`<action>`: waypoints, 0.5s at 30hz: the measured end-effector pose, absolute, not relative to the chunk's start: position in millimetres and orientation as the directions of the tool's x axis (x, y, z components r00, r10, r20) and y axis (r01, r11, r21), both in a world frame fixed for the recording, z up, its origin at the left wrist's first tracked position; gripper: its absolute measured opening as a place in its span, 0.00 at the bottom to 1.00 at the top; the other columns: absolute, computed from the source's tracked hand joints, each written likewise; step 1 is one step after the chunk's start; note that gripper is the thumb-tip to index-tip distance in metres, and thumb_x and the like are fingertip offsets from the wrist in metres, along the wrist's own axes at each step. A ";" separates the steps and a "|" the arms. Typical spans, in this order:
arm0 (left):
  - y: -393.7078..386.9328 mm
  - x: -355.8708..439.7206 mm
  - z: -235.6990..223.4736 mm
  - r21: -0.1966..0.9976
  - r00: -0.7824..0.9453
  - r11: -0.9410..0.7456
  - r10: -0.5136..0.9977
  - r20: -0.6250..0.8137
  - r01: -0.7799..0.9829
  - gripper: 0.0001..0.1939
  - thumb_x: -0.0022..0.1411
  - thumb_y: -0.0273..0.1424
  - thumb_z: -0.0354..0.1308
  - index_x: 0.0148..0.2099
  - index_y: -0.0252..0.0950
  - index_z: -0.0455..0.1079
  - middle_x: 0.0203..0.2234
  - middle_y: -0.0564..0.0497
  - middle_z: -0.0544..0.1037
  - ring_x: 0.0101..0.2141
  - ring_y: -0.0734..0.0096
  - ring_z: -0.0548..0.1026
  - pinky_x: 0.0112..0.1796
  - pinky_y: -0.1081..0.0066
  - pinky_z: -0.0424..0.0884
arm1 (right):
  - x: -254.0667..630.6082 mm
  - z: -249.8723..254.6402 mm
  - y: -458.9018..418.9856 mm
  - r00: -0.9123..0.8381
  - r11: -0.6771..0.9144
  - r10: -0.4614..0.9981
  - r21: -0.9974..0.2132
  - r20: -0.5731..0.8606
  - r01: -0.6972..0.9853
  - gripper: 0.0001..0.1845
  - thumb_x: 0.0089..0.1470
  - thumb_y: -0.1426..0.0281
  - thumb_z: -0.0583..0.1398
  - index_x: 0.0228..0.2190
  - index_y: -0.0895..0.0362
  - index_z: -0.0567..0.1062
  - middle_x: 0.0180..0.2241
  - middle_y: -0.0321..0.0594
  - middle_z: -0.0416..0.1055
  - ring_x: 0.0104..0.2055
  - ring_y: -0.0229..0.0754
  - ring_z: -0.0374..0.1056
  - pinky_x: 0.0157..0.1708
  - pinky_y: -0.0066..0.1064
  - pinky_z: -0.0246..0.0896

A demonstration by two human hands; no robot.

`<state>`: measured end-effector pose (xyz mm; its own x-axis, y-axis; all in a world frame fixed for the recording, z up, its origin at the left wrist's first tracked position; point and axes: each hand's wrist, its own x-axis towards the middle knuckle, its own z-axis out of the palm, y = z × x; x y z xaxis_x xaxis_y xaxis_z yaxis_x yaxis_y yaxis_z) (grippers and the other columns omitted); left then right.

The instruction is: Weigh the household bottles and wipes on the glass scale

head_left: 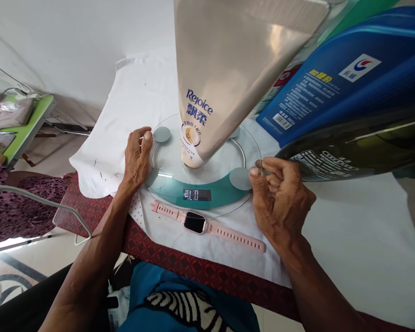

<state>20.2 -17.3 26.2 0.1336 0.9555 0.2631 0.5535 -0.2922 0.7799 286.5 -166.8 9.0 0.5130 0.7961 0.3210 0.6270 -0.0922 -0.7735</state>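
A round clear-glass scale [180, 197] with a teal band, grey pads and a lit display [197, 195] lies on a white cloth. My left hand [137, 154] is closed on its left edge, beside a grey pad. At the opposite edge, the thumb and curled fingers of my right hand [280, 198] grip the glass. On the scale stands a tall beige Rejoice bottle [207, 78], narrow end down. A pink-strapped smartwatch [194, 222] with a dark screen is stretched out along the near side of the scale. The display's figures are hard to read.
Close on the right are a large blue bottle [318, 87] and a dark bottle [346, 147]. The white cloth [110, 115] covers a table with a dark red patterned edge [180, 258]. A green table [24, 124] and a person's patterned clothing [31, 203] are at left. A pale cable [55, 193] crosses there.
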 end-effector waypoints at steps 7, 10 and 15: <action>-11.1 17.9 20.4 0.756 0.155 -0.366 0.928 0.337 0.543 0.28 0.79 0.56 0.42 0.54 0.43 0.75 0.53 0.43 0.80 0.51 0.54 0.80 0.51 0.50 0.80 | 285.0 14.0 -168.8 0.521 -0.122 0.802 -0.774 0.291 0.621 0.30 0.65 0.42 0.58 0.49 0.54 0.75 0.47 0.55 0.83 0.29 0.47 0.75 0.33 0.42 0.73; -9.6 17.5 18.9 0.747 0.162 -0.381 0.922 0.352 0.544 0.27 0.79 0.55 0.43 0.53 0.43 0.75 0.51 0.44 0.80 0.50 0.54 0.80 0.51 0.49 0.80 | 284.2 13.9 -169.0 0.536 -0.134 0.793 -0.777 0.288 0.616 0.31 0.65 0.41 0.58 0.49 0.55 0.76 0.47 0.56 0.83 0.30 0.48 0.76 0.33 0.42 0.73; -7.7 16.8 19.4 0.732 0.179 -0.391 0.918 0.354 0.558 0.30 0.78 0.58 0.41 0.53 0.43 0.76 0.50 0.43 0.80 0.49 0.54 0.80 0.51 0.49 0.79 | 283.9 10.6 -168.6 0.560 -0.143 0.778 -0.788 0.285 0.599 0.31 0.64 0.40 0.59 0.48 0.55 0.76 0.45 0.56 0.82 0.31 0.48 0.76 0.36 0.43 0.75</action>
